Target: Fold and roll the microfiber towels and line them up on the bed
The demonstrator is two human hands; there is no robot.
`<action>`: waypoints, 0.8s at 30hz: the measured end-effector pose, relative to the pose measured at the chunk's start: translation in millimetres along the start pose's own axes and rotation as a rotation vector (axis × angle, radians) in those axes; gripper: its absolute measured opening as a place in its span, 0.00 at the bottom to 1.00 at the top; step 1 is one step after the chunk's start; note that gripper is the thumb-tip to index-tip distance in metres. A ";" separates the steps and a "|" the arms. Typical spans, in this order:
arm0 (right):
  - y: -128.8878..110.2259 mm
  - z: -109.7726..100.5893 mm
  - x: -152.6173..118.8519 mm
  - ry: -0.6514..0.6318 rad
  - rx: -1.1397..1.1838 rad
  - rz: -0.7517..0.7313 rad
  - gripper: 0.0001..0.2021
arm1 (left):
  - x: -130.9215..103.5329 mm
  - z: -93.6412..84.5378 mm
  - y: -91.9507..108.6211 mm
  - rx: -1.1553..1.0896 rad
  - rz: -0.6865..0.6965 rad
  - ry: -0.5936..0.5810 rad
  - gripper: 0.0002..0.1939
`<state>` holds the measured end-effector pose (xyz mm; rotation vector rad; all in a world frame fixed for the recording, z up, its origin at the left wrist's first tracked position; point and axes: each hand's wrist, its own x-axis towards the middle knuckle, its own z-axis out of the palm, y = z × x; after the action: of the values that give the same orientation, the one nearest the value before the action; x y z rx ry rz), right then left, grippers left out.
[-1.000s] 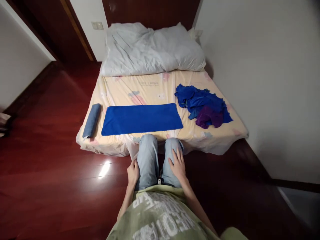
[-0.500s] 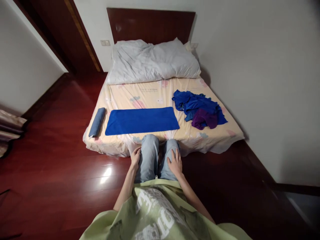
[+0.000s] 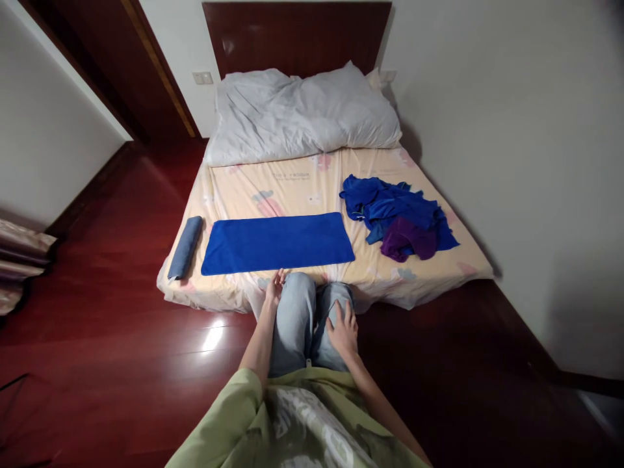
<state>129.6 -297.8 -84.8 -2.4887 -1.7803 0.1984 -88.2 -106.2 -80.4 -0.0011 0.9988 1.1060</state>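
Note:
A blue towel lies flat and smooth across the front of the bed. My left hand is beside my left knee, just below the towel's near edge; its fingers are loosely apart and hold nothing. My right hand hangs over my right thigh with its fingers spread, and it is free of any object. Left of the flat towel is a rolled grey-blue towel. To the right, a crumpled heap of blue cloths has a purple cloth on its near side.
The bed has a pale yellow printed sheet. A white quilt is bunched before the dark headboard. A wall runs along the bed's right side. A curtain hangs at far left above the glossy red floor.
My left hand has moved forward along my thigh toward the flat towel's near edge. My right hand stays over my thigh. The view has shifted slightly; the cloths lie as before.

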 end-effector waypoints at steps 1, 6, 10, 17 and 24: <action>-0.9 -0.1 0.7 0.001 -0.004 0.000 0.31 | 2.7 0.1 0.8 -0.036 -0.009 0.008 0.16; -3.7 -0.9 3.3 -0.005 -0.014 0.002 0.31 | 16.6 4.8 4.4 -0.149 -0.037 0.011 0.19; -3.6 -2.7 3.0 -0.027 -0.016 0.005 0.31 | 28.1 8.4 3.3 -0.192 -0.038 0.004 0.21; -6.3 -5.7 4.6 -0.054 0.001 0.021 0.32 | 42.4 5.9 -0.6 -0.203 -0.040 -0.049 0.18; -7.0 -3.0 3.6 -0.036 0.022 0.029 0.32 | 44.7 8.6 2.7 -0.147 -0.017 -0.141 0.19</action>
<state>124.7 -292.1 -81.1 -2.5131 -1.7460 0.2637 -80.8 -67.9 -104.0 -0.0494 0.7887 1.1460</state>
